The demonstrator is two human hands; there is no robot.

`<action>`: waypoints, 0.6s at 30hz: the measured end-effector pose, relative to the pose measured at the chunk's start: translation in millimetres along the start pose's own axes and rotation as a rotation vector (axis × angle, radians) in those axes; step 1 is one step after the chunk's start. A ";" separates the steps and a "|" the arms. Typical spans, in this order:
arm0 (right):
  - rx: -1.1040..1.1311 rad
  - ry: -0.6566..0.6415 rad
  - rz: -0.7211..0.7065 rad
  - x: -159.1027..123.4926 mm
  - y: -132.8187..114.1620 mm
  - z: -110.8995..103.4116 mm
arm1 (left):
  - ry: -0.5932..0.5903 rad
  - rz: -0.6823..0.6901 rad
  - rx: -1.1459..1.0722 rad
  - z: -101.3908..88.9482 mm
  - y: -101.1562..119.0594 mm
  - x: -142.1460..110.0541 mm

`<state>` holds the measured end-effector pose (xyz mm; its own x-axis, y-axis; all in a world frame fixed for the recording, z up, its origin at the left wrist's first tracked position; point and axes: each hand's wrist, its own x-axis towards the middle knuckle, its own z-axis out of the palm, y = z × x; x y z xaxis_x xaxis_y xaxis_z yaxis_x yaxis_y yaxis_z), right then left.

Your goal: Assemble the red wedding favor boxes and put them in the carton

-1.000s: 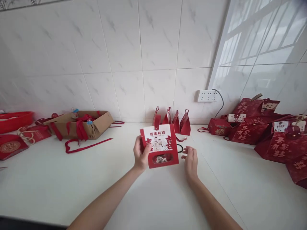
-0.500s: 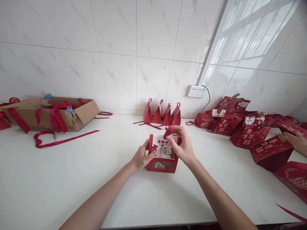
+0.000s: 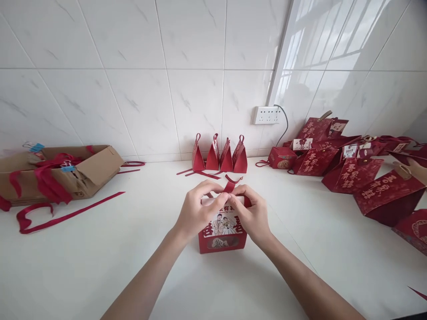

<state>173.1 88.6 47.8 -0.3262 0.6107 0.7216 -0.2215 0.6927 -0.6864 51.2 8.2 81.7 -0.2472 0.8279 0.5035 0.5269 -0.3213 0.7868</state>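
A small red gift box (image 3: 223,234) with a white picture panel and a little window stands upright on the white counter (image 3: 100,266) in front of me. My left hand (image 3: 196,211) and my right hand (image 3: 252,214) both sit over its top, fingers pinched on the red top flaps (image 3: 229,187). The thumbs and fingertips meet at the middle of the box's upper edge. The hands hide most of the box's top.
Several folded red boxes (image 3: 220,156) stand in a row by the tiled wall. A cardboard box with red ribbons (image 3: 56,171) lies at the left, a loose ribbon (image 3: 63,215) before it. Red gift bags (image 3: 350,171) pile up at the right, near a wall socket (image 3: 266,115).
The box was held up flat in my left hand; now it stands opened on the counter. My right hand came onto its top flap, then my left hand joined it there.
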 end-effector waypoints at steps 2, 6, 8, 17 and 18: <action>-0.033 -0.003 -0.028 -0.8 0.4 -0.8 | 0.031 0.004 -0.068 4.5 -0.5 -2.1; -0.047 -0.007 -0.086 -3.5 3.0 -1.5 | 0.086 0.045 -0.107 10.5 -3.9 -8.6; -0.034 0.004 -0.117 -4.6 4.2 -1.7 | 0.144 0.072 -0.085 13.3 -4.1 -10.2; -0.115 -0.025 -0.406 -5.6 13.4 -3.4 | 0.271 0.026 -0.048 19.0 -4.4 -9.6; -0.120 -0.032 -0.434 -6.7 14.9 -4.1 | 0.275 0.025 -0.046 19.1 -4.6 -9.5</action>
<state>175.7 96.4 33.1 -0.2554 0.2431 0.9358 -0.2365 0.9228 -0.3043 66.7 10.6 66.5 -0.4491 0.6654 0.5963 0.5002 -0.3658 0.7849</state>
